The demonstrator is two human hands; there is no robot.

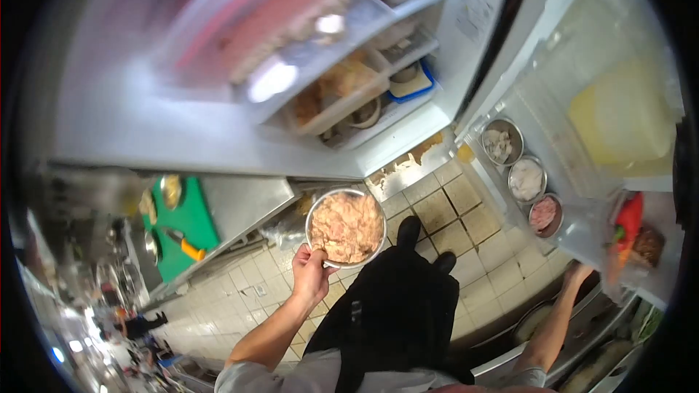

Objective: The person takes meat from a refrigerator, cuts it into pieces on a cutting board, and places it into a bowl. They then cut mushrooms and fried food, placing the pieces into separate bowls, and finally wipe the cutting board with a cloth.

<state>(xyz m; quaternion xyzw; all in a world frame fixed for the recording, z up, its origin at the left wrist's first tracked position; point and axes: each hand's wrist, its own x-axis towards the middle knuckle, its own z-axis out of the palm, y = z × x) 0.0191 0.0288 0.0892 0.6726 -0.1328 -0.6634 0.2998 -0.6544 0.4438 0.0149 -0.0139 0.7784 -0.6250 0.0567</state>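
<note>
My left hand (309,276) grips the rim of a round metal bowl (309,229), thumb over the edge. Pale pinkish raw meat pieces (346,227) fill the bowl almost to the top. It is held above the tiled floor, in front of an open refrigerator (393,153). Far to the right, my right hand (579,273) is at the edge of the open refrigerator door (564,244); its fingers are hidden there. Close to that hand, the door shelf carries a small bowl of pink meat (544,214) and a red pepper (630,218).
Two more small bowls of pale food (499,142) stand on the door shelf. Several tubs (342,91) fill the refrigerator shelves. At left, a green cutting board (196,222) with an orange-handled knife (192,250) lies on a metal counter (251,204). Someone in dark clothing is far off, lower left.
</note>
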